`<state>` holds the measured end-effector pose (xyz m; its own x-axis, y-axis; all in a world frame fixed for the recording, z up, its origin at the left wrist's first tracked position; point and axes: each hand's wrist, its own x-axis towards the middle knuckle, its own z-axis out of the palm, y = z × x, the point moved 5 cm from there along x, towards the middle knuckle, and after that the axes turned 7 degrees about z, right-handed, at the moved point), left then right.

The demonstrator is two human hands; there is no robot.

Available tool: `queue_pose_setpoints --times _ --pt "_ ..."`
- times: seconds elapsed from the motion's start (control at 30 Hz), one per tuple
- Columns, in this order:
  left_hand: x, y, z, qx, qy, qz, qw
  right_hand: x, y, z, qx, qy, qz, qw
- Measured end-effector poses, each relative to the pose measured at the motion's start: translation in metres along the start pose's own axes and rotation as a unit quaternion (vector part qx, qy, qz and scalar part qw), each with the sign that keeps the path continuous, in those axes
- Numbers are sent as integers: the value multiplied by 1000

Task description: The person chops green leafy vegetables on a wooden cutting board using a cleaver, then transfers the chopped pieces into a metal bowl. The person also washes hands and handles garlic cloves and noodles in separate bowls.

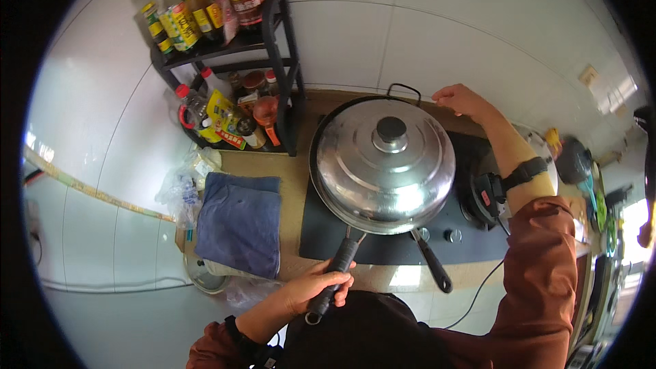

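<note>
My left hand [328, 283] grips the black wrapped handle [339, 266] of a wok [313, 164] on the black cooktop [328, 246]. A domed steel lid [353, 164] with a black knob [391, 128] covers the wok and hides what is inside. My right hand [453, 100] is beyond the cooktop near the wall, just right of the wok's far loop handle [410, 88]. Its fingers are partly curled and I cannot tell whether they hold anything. Another black handle [433, 264] with a hanging hole sticks out from under the lid, towards me.
A black two-tier rack [282, 61] of sauce bottles and jars stands at the back left. Before it lie a folded blue cloth [238, 223] and plastic bags [182, 189]. A black appliance [484, 197] with a cable is at the cooktop's right, partly behind my right arm.
</note>
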<state>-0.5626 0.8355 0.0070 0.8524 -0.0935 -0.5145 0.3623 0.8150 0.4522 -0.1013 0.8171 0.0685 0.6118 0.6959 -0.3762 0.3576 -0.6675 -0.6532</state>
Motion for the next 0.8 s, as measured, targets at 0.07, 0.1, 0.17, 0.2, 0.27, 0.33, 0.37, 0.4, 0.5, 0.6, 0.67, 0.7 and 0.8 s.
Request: queue_pose_setpoints --times 0.07,0.1,0.17,0.2,0.27,0.33,0.37,0.4,0.5,0.6,0.67,0.7,0.8 --pt "0 -1 -1 1 39 3 999 41 -3 8 -59 28 -49 997" --pt "0 0 0 6 36 7 999 58 -6 11 -82 43 -69 993" --pt "0 2 0 13 28 -4 1000 81 -13 19 -104 33 -116 987" --pt "0 3 2 9 14 7 1000 92 -15 20 -125 43 -92 987" --pt "1 3 2 -13 16 2 1000 105 -18 23 -116 -3 -30 993" --pt "2 2 3 -23 27 -4 999 108 -22 28 -121 -28 24 992" --pt "3 1 3 -24 33 -2 999 107 -26 30 -125 -37 25 991" --pt "3 1 3 -26 40 1 999 106 -29 32 -123 -47 25 991" --pt "4 3 5 -3 10 23 1000 102 -34 36 -76 -56 20 995" --pt "1 3 3 -10 4 39 999 98 -31 36 -61 -39 44 996" --pt "-2 2 -1 -23 27 34 999 95 -29 34 7 -36 84 996" --pt "-4 0 -1 -35 26 28 999 94 -34 33 4 -46 69 997" --pt "-15 1 -2 -50 -10 57 997 82 -53 34 -11 -66 56 996"
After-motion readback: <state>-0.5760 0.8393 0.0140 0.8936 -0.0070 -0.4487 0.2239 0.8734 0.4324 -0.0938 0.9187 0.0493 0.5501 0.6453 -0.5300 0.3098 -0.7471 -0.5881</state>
